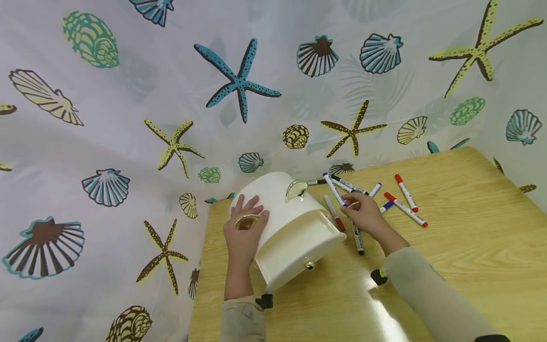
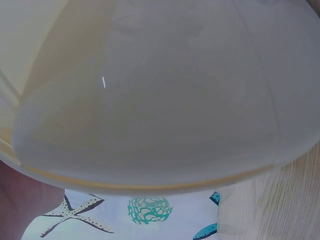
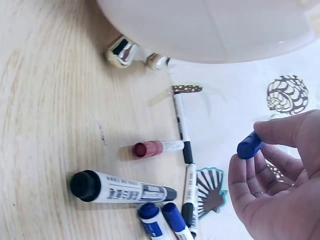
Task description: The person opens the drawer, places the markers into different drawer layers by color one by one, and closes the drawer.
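Box [image 1: 284, 223], table's back-left corner: your left hand [image 1: 244, 228] lies flat on it, drawer open. Right hand [image 1: 365, 216] pinches a blue marker [image 1: 334, 188]. Risk: box tipping off the edge.

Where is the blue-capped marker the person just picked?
In the head view, the blue-capped marker is pinched by the right hand, just right of the cream drawer box, among the other markers.
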Demonstrator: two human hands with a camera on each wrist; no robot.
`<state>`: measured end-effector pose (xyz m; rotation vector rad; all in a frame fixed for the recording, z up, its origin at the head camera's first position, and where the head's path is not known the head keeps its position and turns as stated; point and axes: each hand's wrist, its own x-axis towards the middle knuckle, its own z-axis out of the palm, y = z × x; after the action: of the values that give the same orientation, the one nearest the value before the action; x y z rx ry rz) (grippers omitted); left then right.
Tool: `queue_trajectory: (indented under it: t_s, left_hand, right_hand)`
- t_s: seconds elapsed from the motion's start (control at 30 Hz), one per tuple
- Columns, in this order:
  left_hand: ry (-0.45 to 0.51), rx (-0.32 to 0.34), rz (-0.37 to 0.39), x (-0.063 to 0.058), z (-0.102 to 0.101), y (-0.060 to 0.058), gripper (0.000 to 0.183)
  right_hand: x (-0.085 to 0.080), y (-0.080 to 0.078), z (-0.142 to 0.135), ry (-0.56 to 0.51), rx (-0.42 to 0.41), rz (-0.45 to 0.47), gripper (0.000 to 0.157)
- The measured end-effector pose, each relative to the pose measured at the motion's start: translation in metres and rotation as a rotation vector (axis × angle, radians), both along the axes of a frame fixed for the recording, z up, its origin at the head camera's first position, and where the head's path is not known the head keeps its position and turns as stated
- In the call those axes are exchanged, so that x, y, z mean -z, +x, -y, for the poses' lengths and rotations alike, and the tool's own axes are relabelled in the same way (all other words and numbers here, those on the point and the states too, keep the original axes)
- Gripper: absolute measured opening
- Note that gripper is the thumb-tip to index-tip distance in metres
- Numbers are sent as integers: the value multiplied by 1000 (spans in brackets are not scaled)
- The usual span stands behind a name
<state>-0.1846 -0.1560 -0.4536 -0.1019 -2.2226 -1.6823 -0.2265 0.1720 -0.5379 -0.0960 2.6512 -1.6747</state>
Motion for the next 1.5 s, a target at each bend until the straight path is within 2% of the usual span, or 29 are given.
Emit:
queue_trajectory:
  t_s: [0.33, 0.63, 0.8, 1.2, 1.5]
  left_hand:
    - [24, 16, -26, 0, 1, -1, 19]
    - [25, 11, -1, 0, -1, -1, 21]
    - [16, 3, 16, -2, -2, 0, 22]
    - [11, -1, 4, -2, -1, 1, 19]
    - [15, 3, 4, 0, -1, 0, 21]
  right_hand:
    - [-16, 12, -7, -82, -4, 15, 36]
    - [-34, 24, -7, -116, -9, -4, 37]
    - [-49, 31, -4, -131, -19, -47, 37]
    - [-78, 49, 13, -210, -94, -122, 35]
    - [-94, 58, 26, -264, -201, -165, 31]
